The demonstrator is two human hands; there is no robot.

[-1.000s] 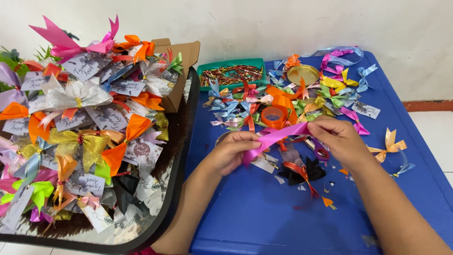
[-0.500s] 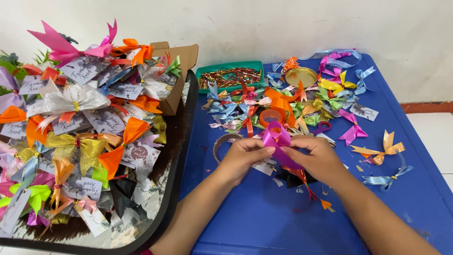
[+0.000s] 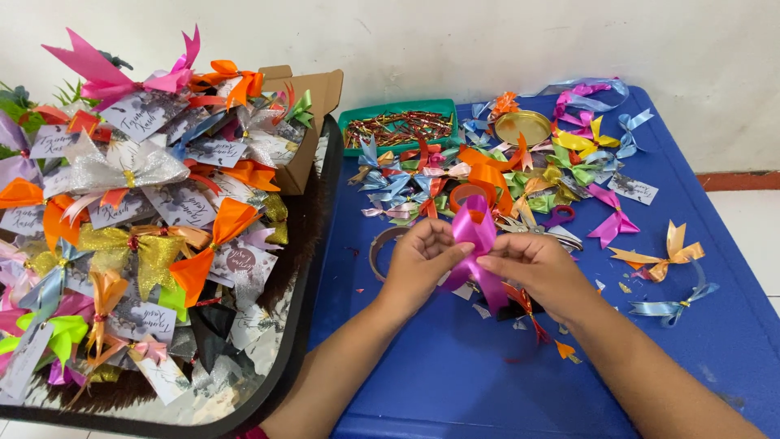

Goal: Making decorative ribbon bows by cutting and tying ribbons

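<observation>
A: Start at the left. What's there?

B: A black tray (image 3: 302, 325) piled with finished ribbon bows tied to small printed cards, with an open cardboard box (image 3: 313, 122) at its far corner. Right of it stands the blue table (image 3: 455, 382), carrying a green tray (image 3: 398, 110) of short glittery ties, a gold lid (image 3: 524, 126) and a scatter of loose bows.

A: And the hands?

B: The left hand (image 3: 418, 264) and the right hand (image 3: 540, 272) meet over the middle of the table. Both are closed in a pinch on a magenta ribbon (image 3: 475, 240), thumbs and fingertips at the point where it folds into a loop; one tail hangs down between them.

A: How would that ribbon handle?

B: Very light and limp, I'd judge, and glossy, so likely slippery. A fold probably springs open unless it is pinched right at the crossing. Holding it by the tail would let the loop flop.

A: Anything just beside them?

B: A ring-shaped band (image 3: 380, 252) lies just left of the left hand, and a tape roll (image 3: 467, 195) sits just behind the ribbon.
</observation>
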